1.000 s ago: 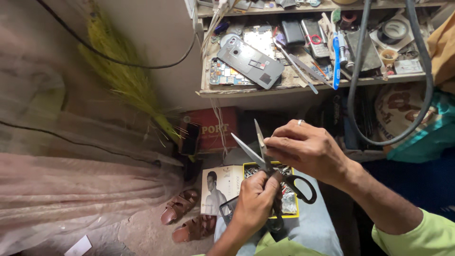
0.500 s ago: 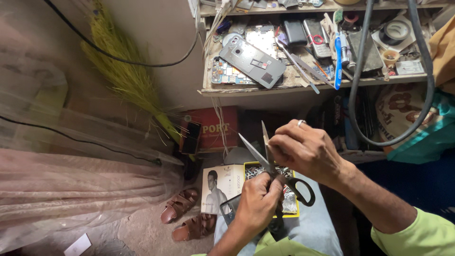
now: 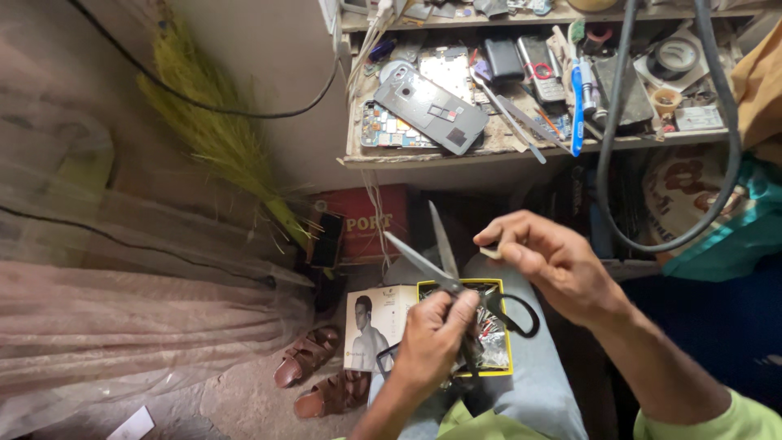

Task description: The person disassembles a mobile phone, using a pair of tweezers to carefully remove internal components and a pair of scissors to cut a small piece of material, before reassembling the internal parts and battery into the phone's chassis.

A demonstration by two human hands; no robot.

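Gripping things this way works best if the scissors (image 3: 444, 273) are kept steady: they're clasped at the pivot and handles by the left hand (image 3: 436, 338), blades spread wide and pointing up, over the lap. A tiny pale piece (image 3: 491, 253) is pinched between thumb and forefinger of the right hand (image 3: 558, 265), just beside the blades but not touching them; what it is can't really be made out, maybe a bit of plastic. For a clean snip, the piece should probably be fed deep toward the pivot and fingertips kept clear of the edges. Counted up: one pair of scissors, one small piece, one yellow-rimmed tray (image 3: 507, 326) of parts on the knee, two brown sandals (image 3: 308, 358) on the floor, one broom (image 3: 220, 138), one grey phone back (image 3: 430, 110) on the shelf (image 3: 456, 156).
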